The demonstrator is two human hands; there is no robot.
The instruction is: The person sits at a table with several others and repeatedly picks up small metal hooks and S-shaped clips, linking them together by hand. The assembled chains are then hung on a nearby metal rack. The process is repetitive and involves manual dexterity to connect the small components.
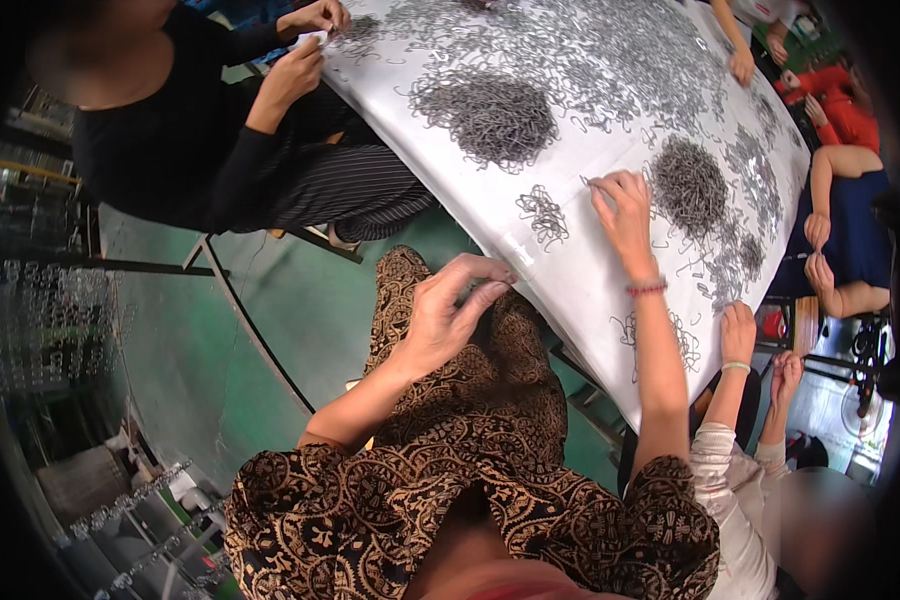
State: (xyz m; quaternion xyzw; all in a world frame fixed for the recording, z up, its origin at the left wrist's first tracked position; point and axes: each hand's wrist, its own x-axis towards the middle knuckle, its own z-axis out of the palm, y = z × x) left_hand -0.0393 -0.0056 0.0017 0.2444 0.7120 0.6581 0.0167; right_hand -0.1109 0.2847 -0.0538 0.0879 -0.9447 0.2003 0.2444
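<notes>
My right hand (pixel 625 215) reaches over the white-covered table (pixel 610 255), fingertips closed on a small grey metal hook (pixel 587 182). It is between a dense heap of bent metal hooks (pixel 688 185) on its right and a small loose cluster of hooks (pixel 543 215) on its left. My left hand (pixel 450 312) is at the table's near edge, above my lap, with thumb and forefinger pinched together. What that pinch holds, if anything, is too small to make out. More hooks (pixel 685 342) lie beside my right forearm, which partly covers them.
Another large heap of hooks (pixel 500 115) stands farther left, and loose hooks (pixel 620 60) spread across the far side. Several people sit around the table, including one in black (pixel 200 140) at left and one in pale sleeves (pixel 720 460) close at right. The floor (pixel 240 330) is green.
</notes>
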